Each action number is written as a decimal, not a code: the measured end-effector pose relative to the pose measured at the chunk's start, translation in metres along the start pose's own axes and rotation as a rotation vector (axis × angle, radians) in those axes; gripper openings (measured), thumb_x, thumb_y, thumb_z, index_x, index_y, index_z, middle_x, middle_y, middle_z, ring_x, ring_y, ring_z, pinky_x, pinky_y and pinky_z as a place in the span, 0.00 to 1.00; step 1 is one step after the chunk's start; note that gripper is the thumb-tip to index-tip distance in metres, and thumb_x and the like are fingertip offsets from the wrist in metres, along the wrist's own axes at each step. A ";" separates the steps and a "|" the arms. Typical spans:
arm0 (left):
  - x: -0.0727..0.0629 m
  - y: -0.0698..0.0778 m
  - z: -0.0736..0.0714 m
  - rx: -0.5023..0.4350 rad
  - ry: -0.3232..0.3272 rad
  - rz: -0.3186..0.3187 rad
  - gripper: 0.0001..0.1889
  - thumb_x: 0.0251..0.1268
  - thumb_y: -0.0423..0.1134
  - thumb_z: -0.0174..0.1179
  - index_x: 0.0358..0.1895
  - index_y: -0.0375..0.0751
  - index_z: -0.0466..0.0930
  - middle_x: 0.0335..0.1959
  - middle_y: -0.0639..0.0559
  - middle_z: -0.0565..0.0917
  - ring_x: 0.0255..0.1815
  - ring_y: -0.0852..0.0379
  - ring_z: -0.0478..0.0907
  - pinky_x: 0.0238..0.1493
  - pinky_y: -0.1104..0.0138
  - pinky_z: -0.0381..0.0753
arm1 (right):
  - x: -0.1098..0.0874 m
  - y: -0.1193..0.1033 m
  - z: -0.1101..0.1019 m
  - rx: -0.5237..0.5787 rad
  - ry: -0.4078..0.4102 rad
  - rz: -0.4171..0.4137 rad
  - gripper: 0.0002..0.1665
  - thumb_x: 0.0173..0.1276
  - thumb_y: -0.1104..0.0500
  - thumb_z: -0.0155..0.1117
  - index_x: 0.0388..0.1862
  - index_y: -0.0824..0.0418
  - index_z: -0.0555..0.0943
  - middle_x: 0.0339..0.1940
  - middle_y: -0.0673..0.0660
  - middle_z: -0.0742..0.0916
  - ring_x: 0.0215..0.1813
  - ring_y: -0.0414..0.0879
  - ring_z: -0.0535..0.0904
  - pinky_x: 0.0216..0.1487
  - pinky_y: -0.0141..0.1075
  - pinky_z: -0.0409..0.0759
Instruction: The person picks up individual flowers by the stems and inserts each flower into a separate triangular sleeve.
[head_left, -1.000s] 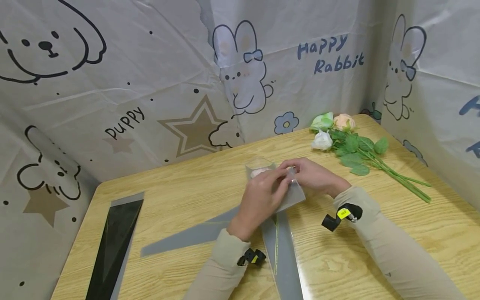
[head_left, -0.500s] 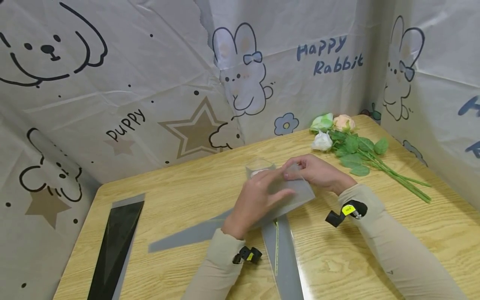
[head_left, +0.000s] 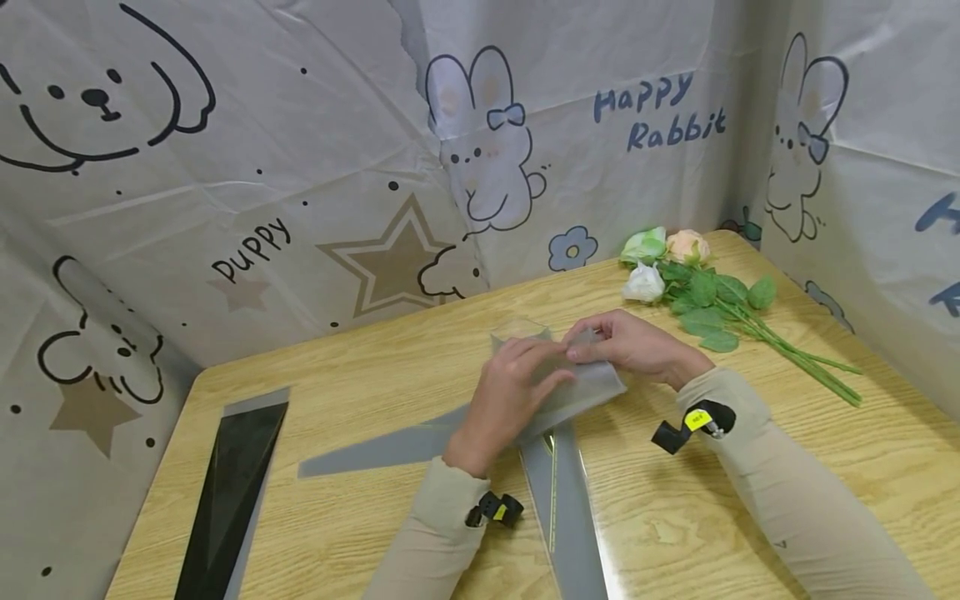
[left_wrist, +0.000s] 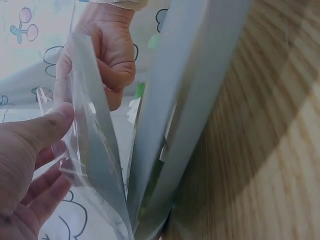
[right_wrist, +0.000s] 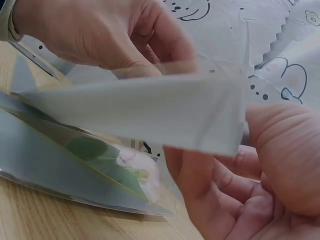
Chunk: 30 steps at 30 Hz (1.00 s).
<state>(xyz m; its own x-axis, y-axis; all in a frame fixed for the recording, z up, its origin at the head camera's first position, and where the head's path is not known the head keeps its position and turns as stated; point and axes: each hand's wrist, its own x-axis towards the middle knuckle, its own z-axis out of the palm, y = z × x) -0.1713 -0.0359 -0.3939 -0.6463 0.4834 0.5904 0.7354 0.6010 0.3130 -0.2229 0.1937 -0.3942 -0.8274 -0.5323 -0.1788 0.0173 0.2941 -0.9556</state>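
Both hands hold an empty flower sleeve point(head_left: 577, 396) of grey and clear film, its narrow tail reaching left above the table. The left hand point(head_left: 506, 400) grips one side of its wide mouth; in the left wrist view that thumb point(left_wrist: 62, 112) lies on the clear film. On the opposite side, the right hand point(head_left: 633, 346) pinches the mouth's edge between thumb and fingers. Beneath lies a second grey sleeve point(head_left: 570, 517) with a flower inside. Its pale pink rose point(right_wrist: 140, 170) and green leaf point(right_wrist: 95, 152) show in the right wrist view.
Toward the back right lie loose artificial roses: a green one point(head_left: 645, 243), a peach one point(head_left: 688, 247) and a white one point(head_left: 643, 283), with long stems point(head_left: 802, 354). A black sleeve point(head_left: 236, 475) rests on the left of the wooden table point(head_left: 360, 542). Printed sheets point(head_left: 300, 167) wall the table.
The right hand has shifted slightly right, away from the left hand, spreading the sleeve's wide end between them. The sleeve's narrow tail has swung up toward the back of the table.
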 end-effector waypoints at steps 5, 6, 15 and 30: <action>0.000 -0.001 0.001 0.013 0.014 0.004 0.12 0.64 0.42 0.72 0.48 0.45 0.89 0.47 0.51 0.92 0.52 0.54 0.88 0.60 0.64 0.87 | 0.001 0.002 -0.001 -0.035 -0.002 -0.013 0.18 0.71 0.52 0.71 0.55 0.59 0.85 0.40 0.47 0.88 0.36 0.38 0.79 0.38 0.30 0.80; 0.000 -0.001 0.001 0.013 0.019 0.005 0.12 0.64 0.42 0.71 0.48 0.44 0.89 0.47 0.51 0.92 0.51 0.54 0.88 0.60 0.64 0.87 | 0.001 0.002 -0.001 -0.043 -0.001 -0.013 0.18 0.71 0.52 0.72 0.55 0.59 0.86 0.38 0.46 0.87 0.34 0.37 0.77 0.36 0.29 0.78; 0.001 0.002 0.000 0.042 0.044 0.021 0.14 0.66 0.41 0.70 0.52 0.41 0.88 0.47 0.50 0.93 0.50 0.54 0.90 0.58 0.63 0.88 | 0.002 0.004 -0.002 -0.122 0.061 -0.001 0.16 0.70 0.50 0.72 0.51 0.56 0.88 0.54 0.50 0.89 0.56 0.44 0.80 0.57 0.37 0.77; 0.003 0.007 0.001 0.013 0.009 0.013 0.13 0.69 0.39 0.69 0.53 0.42 0.87 0.47 0.49 0.93 0.49 0.54 0.90 0.58 0.65 0.88 | 0.000 0.000 0.002 -0.131 0.018 -0.030 0.20 0.68 0.54 0.73 0.56 0.60 0.86 0.53 0.54 0.88 0.52 0.45 0.81 0.53 0.37 0.81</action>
<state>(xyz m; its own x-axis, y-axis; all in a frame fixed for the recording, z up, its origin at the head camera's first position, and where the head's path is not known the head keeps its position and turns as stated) -0.1681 -0.0299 -0.3908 -0.6352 0.4855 0.6007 0.7408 0.6028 0.2962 -0.2216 0.1923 -0.3944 -0.8362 -0.5289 -0.1453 -0.0804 0.3803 -0.9214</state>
